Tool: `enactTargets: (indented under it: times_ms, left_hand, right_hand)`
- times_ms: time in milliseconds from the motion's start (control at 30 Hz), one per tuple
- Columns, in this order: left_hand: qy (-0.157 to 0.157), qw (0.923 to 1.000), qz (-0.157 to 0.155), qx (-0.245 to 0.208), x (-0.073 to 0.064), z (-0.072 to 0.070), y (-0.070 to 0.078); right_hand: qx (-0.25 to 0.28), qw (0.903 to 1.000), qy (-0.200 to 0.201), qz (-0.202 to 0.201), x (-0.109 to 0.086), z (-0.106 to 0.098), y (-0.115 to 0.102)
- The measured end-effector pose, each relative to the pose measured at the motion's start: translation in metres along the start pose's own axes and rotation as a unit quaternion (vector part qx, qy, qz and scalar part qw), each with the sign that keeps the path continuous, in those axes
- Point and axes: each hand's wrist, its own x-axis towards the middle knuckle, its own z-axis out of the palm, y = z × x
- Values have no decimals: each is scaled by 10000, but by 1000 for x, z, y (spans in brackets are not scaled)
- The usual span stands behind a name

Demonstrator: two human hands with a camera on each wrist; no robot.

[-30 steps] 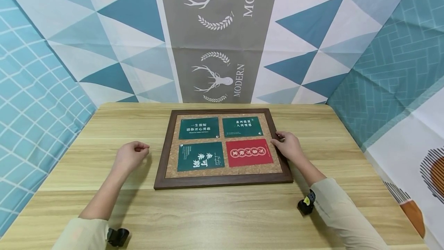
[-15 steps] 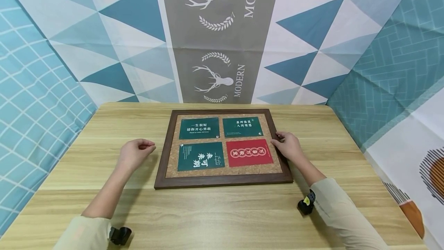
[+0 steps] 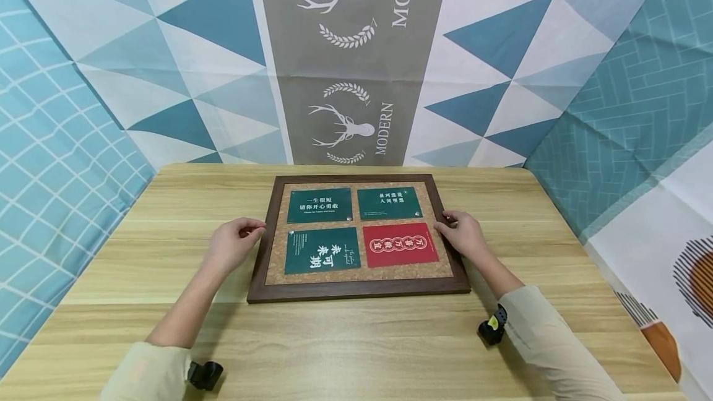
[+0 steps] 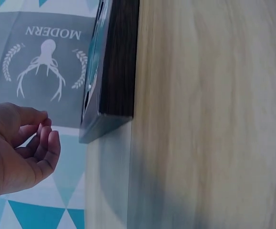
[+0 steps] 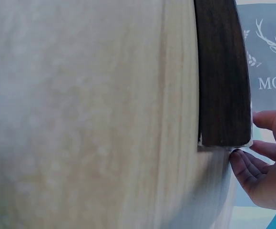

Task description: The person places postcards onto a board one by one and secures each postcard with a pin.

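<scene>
A cork board (image 3: pixel 312 226) in a dark brown frame lies on the table, bearing three green cards and one red card (image 3: pixel 401 245). Small clear pins show on the green cards, for example on the lower left card (image 3: pixel 322 250); I see none on the red card. My left hand (image 3: pixel 233 243) is at the frame's left edge, thumb and index fingertips together; anything between them is too small to see. In the left wrist view this hand (image 4: pixel 21 150) appears beside the frame corner (image 4: pixel 116 90). My right hand (image 3: pixel 464 235) grips the frame's right side, thumb on top.
The wooden table (image 3: pixel 356 351) extends around the board on every side. Behind it hangs a patterned cloth backdrop (image 3: pixel 345 67), with further cloths at left and right. Each wrist carries a small black camera, the left one (image 3: pixel 205 375) near the table's front.
My left hand has moved right, from over the bare table to the frame's left edge, its fingertips still together. My right hand and the board have stayed put.
</scene>
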Motion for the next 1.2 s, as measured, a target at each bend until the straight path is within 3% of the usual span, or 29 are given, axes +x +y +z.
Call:
enactTargets:
  times_ms: [733, 1033, 1200]
  left_hand:
    - [-281, 9989, -25, -370, 1, 27, 32]
    - [-389, 9982, -40, -461, 3, 34, 40]
    - [-380, 9978, 131, -530, 4, 39, 43]
  right_hand:
    - [54, 9995, 292, -119, -10, -1, -9]
    - [261, 9994, 183, -117, -15, -1, -19]
    - [273, 9995, 112, -145, -18, -1, -26]
